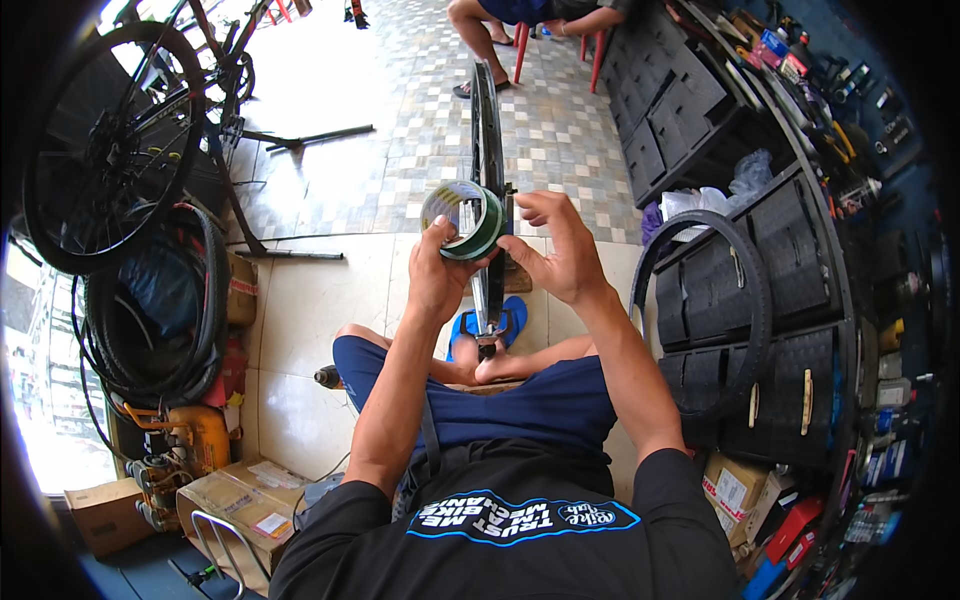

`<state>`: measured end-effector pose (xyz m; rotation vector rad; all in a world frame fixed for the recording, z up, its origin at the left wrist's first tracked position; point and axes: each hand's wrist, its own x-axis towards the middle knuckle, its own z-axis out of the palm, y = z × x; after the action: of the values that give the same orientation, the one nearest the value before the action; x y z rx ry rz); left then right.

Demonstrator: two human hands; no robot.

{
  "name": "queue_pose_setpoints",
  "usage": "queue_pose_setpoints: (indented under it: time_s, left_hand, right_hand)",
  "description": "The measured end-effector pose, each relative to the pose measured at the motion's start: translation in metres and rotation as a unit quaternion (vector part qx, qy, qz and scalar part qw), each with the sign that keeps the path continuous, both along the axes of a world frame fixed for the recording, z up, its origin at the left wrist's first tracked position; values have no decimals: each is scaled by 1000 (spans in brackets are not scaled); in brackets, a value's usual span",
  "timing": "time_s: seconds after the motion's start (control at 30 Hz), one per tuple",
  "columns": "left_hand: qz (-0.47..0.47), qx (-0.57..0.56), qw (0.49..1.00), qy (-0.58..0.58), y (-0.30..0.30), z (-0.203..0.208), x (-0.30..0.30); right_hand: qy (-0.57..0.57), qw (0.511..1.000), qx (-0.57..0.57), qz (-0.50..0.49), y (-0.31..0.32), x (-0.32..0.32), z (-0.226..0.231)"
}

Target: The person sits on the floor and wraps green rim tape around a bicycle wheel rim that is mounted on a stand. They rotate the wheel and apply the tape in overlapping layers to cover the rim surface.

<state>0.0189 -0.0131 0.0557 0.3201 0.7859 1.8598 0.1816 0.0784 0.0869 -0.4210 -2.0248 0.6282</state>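
My left hand [437,270] grips a roll of green tape [487,232], thumb over its near rim and the hollow core tilted up toward me. Beside it on the right is my right hand [562,248], fingers apart and curved. Its thumb tip is at the roll's edge; whether they touch I cannot tell. Behind and below the roll, a bicycle wheel rim [487,130] stands upright, seen nearly edge-on, with its near end between my legs. The roll and my hands cover part of it.
A bicycle [190,90] is at the far left, above hanging tires [215,300]. An orange compressor-like machine [195,440] and a cardboard box [245,505] stand lower left. At right, a loose tire [762,330] leans on black drawers [745,260]. Another person's leg [475,40] shows ahead.
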Motion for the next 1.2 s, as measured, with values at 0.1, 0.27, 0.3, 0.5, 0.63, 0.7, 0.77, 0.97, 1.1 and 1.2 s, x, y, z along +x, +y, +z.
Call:
queue_pose_setpoints:
  time_s: [0.1,0.27,0.3,0.5,0.63,0.7,0.77,0.97,1.1,1.2]
  left_hand:
    - [-48,7,998,32,-3,-19,-14]
    - [-56,12,997,43,-1,-12,-12]
    - [-58,13,997,44,0,-12,-13]
    - [17,-17,999,45,14,-2,-15]
    - [23,-36,990,137,24,16,-14]
    - [16,-51,978,202,27,19,-17]
    - [-26,9,985,170,26,14,-31]
    - [-92,95,985,109,14,0,-42]
    - [-73,96,986,116,8,-6,-36]
    - [-34,87,978,189,9,-5,-30]
  right_hand:
    - [-28,997,68,-9,2,-1,-6]
    - [-48,985,161,-34,9,-5,2]
    - [-61,984,163,-27,10,-5,6]
    - [-101,989,111,-16,-1,0,4]
    - [-63,994,-86,-1,-12,6,-17]
    - [-27,979,-202,15,-6,8,-24]
    - [9,965,-259,34,-9,2,-22]
    - [8,987,-159,-31,-23,-22,-38]
    - [46,982,-170,-71,-27,-29,-61]
    - [119,942,-312,-27,-36,-33,-74]
